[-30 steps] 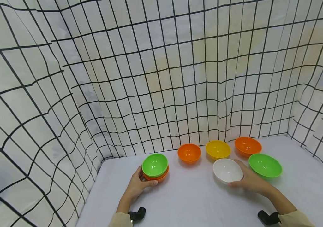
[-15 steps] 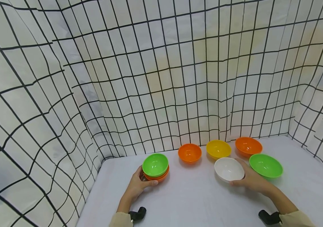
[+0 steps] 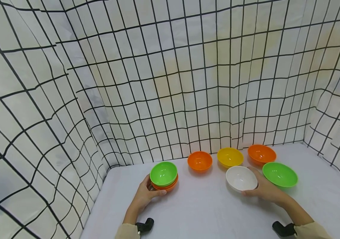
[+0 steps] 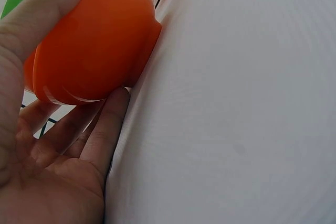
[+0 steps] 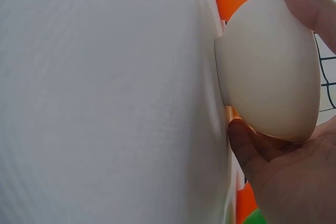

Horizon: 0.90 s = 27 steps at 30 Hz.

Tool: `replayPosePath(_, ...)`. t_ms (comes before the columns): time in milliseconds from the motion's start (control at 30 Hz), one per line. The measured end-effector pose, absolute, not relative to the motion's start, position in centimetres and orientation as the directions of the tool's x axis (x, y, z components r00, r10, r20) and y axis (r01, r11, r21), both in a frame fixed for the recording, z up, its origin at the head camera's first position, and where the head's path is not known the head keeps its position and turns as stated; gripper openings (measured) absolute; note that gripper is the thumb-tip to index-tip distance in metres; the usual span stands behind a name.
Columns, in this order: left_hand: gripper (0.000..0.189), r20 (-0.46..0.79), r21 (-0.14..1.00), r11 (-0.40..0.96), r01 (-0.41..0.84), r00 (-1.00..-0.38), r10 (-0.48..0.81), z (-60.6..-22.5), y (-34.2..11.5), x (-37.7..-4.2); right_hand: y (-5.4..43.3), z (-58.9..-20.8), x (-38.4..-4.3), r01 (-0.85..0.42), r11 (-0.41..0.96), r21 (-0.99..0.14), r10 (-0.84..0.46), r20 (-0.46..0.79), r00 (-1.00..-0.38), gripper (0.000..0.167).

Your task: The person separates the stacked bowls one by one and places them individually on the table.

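Observation:
On the left of the table, my left hand [image 3: 144, 193] holds a stack of bowls, thumb on the near side and fingers around the far left. A green bowl [image 3: 163, 174] sits on top, with orange bowls [image 4: 100, 40] nested beneath it. The stack's foot is at the tablecloth in the left wrist view. To the right, my right hand [image 3: 261, 188] grips a white bowl [image 3: 241, 178] by its right side, thumb in front and fingers behind. In the right wrist view the white bowl's base [image 5: 223, 72] is right at the cloth.
Behind the white bowl stand a single orange bowl [image 3: 199, 161], a yellow bowl [image 3: 230, 157] and another orange bowl [image 3: 261, 154]. A wide green bowl [image 3: 280, 174] lies just right of my right hand. Grid-patterned white curtains [image 3: 170, 83] close off the table's back and sides.
The white bowl and my right hand have shifted very slightly right since a second ago, then stayed still. My left hand keeps its hold on the stack.

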<state>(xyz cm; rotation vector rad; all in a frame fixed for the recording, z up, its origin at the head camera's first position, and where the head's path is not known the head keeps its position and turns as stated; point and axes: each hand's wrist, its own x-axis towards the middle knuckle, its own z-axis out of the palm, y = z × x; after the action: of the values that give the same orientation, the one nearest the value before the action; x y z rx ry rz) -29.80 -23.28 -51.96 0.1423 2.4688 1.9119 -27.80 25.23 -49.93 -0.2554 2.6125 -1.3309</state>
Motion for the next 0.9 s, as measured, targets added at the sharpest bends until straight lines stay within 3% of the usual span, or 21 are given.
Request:
replayPosePath(433,0.099,0.043,0.967,0.246,0.062,-0.996,0.079,-51.9,-23.3,-29.7,25.0,-49.5,-27.8,-0.081,0.597,-0.798,-0.241,-0.083,-0.967,0.124)
replayPosePath(900,0.098,0.037,0.969,0.242,0.054,-0.996,0.075,-51.9,-23.3,-29.7,23.2,-47.0,-28.0,-0.241,0.669,-0.703,-0.247,0.096,-0.964,0.117)
